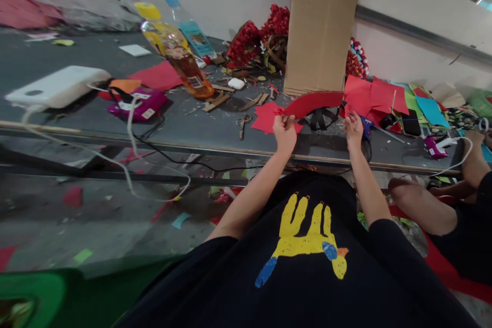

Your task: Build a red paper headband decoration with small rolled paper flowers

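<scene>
Between my two hands a curved red strip (315,103) is stretched, bowed away from me just above the table's front part. My left hand (285,130) pinches its left end, over some red paper sheets (265,119). At the other end my right hand (353,125) grips the strip with bent fingers. Behind the strip stands a tall brown cardboard piece (325,25). A black strap-like thing (319,120) shows below the strip. Close to my right hand lies a blue glue gun (366,124), partly hidden.
A bottle of brown drink (184,64), a blue-labelled bottle (195,36), a purple box (140,104) and a white power bank (57,86) stand at left, with cables hanging over the edge. Red bundles (246,46) lie behind. Another person's knee (418,202) is at right.
</scene>
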A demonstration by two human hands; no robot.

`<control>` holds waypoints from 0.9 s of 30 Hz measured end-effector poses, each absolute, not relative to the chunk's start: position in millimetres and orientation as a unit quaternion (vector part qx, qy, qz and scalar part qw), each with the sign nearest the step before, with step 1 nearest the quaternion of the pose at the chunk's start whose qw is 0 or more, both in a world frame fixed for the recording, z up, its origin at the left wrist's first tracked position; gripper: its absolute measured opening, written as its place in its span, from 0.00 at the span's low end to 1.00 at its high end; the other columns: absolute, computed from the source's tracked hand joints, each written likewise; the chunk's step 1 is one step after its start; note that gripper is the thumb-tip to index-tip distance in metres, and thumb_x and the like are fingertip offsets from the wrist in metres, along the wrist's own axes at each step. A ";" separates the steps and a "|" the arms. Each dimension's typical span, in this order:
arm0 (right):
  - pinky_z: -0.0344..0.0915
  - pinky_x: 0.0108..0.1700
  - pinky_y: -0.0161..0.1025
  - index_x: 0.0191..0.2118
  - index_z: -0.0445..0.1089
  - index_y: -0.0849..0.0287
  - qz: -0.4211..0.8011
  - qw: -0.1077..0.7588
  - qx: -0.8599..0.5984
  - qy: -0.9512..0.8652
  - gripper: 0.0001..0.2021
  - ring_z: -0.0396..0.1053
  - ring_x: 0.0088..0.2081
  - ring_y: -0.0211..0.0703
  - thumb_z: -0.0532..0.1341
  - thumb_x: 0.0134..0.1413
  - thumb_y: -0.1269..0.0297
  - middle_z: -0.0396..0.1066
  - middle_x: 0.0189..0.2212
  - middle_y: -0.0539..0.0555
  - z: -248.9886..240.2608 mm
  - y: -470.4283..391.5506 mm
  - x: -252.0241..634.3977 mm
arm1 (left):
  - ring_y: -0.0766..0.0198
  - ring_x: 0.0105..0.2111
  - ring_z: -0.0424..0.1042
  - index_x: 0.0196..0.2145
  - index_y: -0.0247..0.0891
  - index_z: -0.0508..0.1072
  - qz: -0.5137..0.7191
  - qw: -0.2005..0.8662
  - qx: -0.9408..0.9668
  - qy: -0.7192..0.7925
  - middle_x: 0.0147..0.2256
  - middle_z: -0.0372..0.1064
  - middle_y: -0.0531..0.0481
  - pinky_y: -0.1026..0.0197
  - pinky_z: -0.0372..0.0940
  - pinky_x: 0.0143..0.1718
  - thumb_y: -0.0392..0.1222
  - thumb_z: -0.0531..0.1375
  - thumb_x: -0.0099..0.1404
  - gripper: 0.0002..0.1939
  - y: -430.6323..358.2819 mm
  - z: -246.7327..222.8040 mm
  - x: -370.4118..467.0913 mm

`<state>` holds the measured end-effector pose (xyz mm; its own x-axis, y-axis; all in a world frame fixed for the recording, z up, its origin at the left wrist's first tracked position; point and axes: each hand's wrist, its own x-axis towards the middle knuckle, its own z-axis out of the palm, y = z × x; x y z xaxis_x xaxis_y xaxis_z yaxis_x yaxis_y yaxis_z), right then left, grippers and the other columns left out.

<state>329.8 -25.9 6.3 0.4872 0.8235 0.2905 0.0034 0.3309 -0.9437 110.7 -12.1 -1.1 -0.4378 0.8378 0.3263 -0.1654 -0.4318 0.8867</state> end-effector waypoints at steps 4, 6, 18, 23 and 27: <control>0.63 0.33 0.32 0.40 0.63 0.55 0.173 0.667 -0.539 -0.484 0.20 0.67 0.30 0.33 0.64 0.45 0.49 0.68 0.34 0.49 6.0 -31.0 321.4 | 0.71 0.23 0.61 0.24 0.39 0.57 0.742 0.331 0.411 0.413 0.22 0.53 0.58 0.64 0.63 0.31 0.55 0.63 0.57 0.21 -11.3 -3.2 109.8; 0.63 0.34 0.32 0.38 0.63 0.55 0.142 0.652 -0.551 -0.501 0.18 0.66 0.30 0.34 0.63 0.47 0.48 0.67 0.31 0.48 6.3 -32.8 320.3 | 0.71 0.23 0.60 0.24 0.39 0.57 0.743 0.338 0.411 0.406 0.22 0.53 0.59 0.65 0.62 0.30 0.56 0.63 0.57 0.22 -11.3 -3.2 110.1; 0.63 0.35 0.35 0.34 0.64 0.57 0.138 0.674 -0.556 -0.466 0.14 0.66 0.29 0.36 0.58 0.50 0.50 0.66 0.26 0.46 4.8 -30.2 325.7 | 0.71 0.22 0.59 0.24 0.39 0.57 0.742 0.333 0.417 0.405 0.21 0.54 0.58 0.65 0.58 0.26 0.55 0.63 0.57 0.21 -13.1 -0.7 110.3; 0.63 0.35 0.35 0.34 0.63 0.57 0.145 0.675 -0.566 -0.450 0.15 0.66 0.29 0.36 0.57 0.50 0.49 0.65 0.25 0.46 3.3 -27.8 327.7 | 0.69 0.24 0.62 0.24 0.39 0.58 0.743 0.337 0.416 0.402 0.21 0.55 0.57 0.65 0.62 0.28 0.56 0.63 0.57 0.22 -13.5 -0.1 110.1; 0.64 0.34 0.35 0.33 0.63 0.56 0.155 0.687 -0.565 -0.431 0.15 0.67 0.28 0.36 0.57 0.49 0.48 0.66 0.25 0.46 4.0 -26.3 328.0 | 0.69 0.24 0.63 0.24 0.39 0.57 0.742 0.341 0.417 0.399 0.21 0.54 0.58 0.64 0.63 0.28 0.55 0.63 0.57 0.21 -13.9 0.1 109.8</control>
<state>328.0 -26.3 4.0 0.5807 0.6996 0.4163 0.2735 0.3139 -0.9092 109.8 -13.9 0.1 -0.4196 0.8390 0.3464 -0.1733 -0.4487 0.8767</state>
